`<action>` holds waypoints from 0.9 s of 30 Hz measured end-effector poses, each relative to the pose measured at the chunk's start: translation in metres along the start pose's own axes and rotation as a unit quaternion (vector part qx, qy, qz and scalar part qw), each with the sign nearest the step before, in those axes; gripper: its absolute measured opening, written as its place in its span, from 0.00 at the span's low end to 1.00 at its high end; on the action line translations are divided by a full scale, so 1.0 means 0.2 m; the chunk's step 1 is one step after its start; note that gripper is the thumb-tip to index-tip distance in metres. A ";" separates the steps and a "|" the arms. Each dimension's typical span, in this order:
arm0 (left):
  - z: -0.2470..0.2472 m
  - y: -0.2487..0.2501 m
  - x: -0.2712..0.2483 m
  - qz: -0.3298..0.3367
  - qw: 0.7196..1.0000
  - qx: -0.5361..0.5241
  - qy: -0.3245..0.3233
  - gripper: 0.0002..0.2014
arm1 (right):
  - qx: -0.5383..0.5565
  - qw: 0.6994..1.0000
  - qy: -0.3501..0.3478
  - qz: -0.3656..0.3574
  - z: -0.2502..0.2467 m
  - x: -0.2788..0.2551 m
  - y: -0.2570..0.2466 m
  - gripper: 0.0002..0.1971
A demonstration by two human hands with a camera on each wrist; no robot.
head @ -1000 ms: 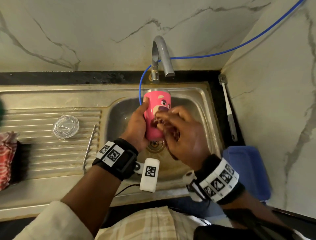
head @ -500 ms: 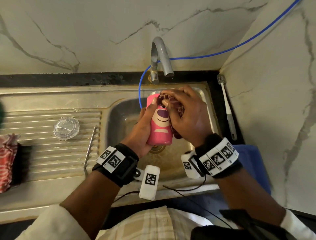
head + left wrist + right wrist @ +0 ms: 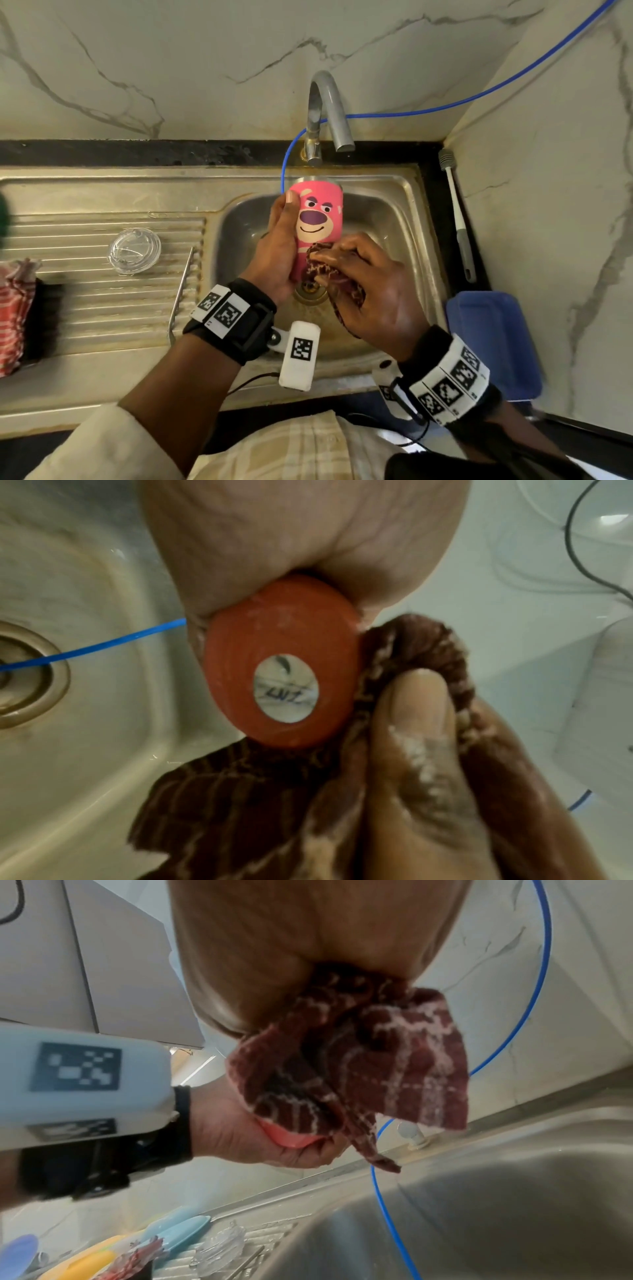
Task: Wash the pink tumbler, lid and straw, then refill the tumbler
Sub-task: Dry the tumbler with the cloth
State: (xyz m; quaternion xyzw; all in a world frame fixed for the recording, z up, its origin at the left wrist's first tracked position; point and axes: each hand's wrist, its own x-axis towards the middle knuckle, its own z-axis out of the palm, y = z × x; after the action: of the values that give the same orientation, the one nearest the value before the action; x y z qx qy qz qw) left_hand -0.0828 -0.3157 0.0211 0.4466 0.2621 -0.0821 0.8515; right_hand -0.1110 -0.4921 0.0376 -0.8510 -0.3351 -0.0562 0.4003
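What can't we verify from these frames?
- Inside of the tumbler: head view shows only its outer wall.
- Left hand fingers: head view, hidden behind the tumbler.
- Lower side of the tumbler: head view, covered by the cloth the right hand holds.
- Green thing: head view, cut off, blurred.

Marble-veined wall (image 3: pixel 171 68), black counter edge (image 3: pixel 137 152), steel sink (image 3: pixel 102 192), curved tap (image 3: pixel 325 109), blue hose (image 3: pixel 479 97)

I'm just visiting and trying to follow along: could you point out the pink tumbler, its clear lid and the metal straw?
pink tumbler (image 3: pixel 318 219): head view, on the bear's printed face.
clear lid (image 3: pixel 134 250): head view, middle of its top.
metal straw (image 3: pixel 181 294): head view, midway along it.
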 end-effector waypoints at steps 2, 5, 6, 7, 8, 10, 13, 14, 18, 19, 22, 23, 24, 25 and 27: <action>0.00 0.00 -0.01 -0.005 1.000 0.020 -0.012 0.31 | -0.002 1.000 0.005 0.003 -0.01 0.03 0.01 0.17; 0.01 0.01 -0.04 -0.006 0.998 0.045 -0.041 0.30 | -0.023 0.998 0.048 0.029 -0.03 0.15 0.03 0.15; 0.02 0.01 -0.05 0.000 0.997 0.048 -0.052 0.30 | -0.037 0.996 0.068 0.039 -0.05 0.20 0.05 0.15; 0.03 0.00 -0.07 0.006 0.997 0.052 -0.065 0.30 | -0.053 0.994 0.087 0.048 -0.06 0.24 0.06 0.15; 0.04 -0.01 -0.07 0.009 0.996 0.053 -0.076 0.30 | -0.065 0.991 0.102 0.056 -0.07 0.29 0.08 0.15; 0.04 -0.01 -0.08 0.016 0.995 0.045 -0.090 0.32 | -0.077 0.989 0.110 0.068 -0.08 0.35 0.10 0.14; 0.03 -0.01 -0.08 0.013 0.997 0.009 -0.081 0.31 | -0.073 0.990 0.102 0.067 -0.06 0.34 0.10 0.15; 0.03 -0.01 -0.07 0.008 0.997 -0.010 -0.081 0.31 | -0.067 0.991 0.099 0.065 -0.05 0.31 0.08 0.15; 0.00 0.00 -0.04 -0.036 0.996 -0.043 -0.073 0.38 | -0.015 0.995 0.069 0.065 0.00 0.13 0.01 0.15; -0.01 0.00 -0.03 -0.044 0.996 -0.039 -0.068 0.41 | 0.001 0.997 0.056 0.059 0.01 0.08 -0.01 0.15; -0.03 0.01 0.00 -0.053 0.996 -0.031 -0.062 0.40 | 0.020 0.998 0.042 0.030 0.03 -0.03 -0.06 0.14; -0.04 0.01 0.00 -0.059 0.995 -0.042 -0.063 0.38 | 0.006 0.999 0.043 0.017 0.02 -0.03 -0.06 0.14; -0.03 0.01 0.00 -0.067 0.994 -0.052 -0.068 0.37 | -0.014 0.999 0.045 0.004 0.01 -0.02 -0.07 0.15; -0.02 0.01 0.00 -0.075 0.992 -0.058 -0.080 0.37 | -0.030 0.998 0.050 -0.003 0.01 0.00 -0.06 0.15; -0.01 0.03 -0.01 -0.075 0.990 -0.056 -0.102 0.37 | -0.039 0.997 0.066 0.013 0.00 0.07 -0.07 0.14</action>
State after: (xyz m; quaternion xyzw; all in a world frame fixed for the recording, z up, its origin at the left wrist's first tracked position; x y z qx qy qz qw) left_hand -0.0832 -0.3115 0.0258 0.3664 0.2105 -0.1759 0.8891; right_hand -0.1086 -0.4791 0.0511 -0.8648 -0.2949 -0.1202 0.3883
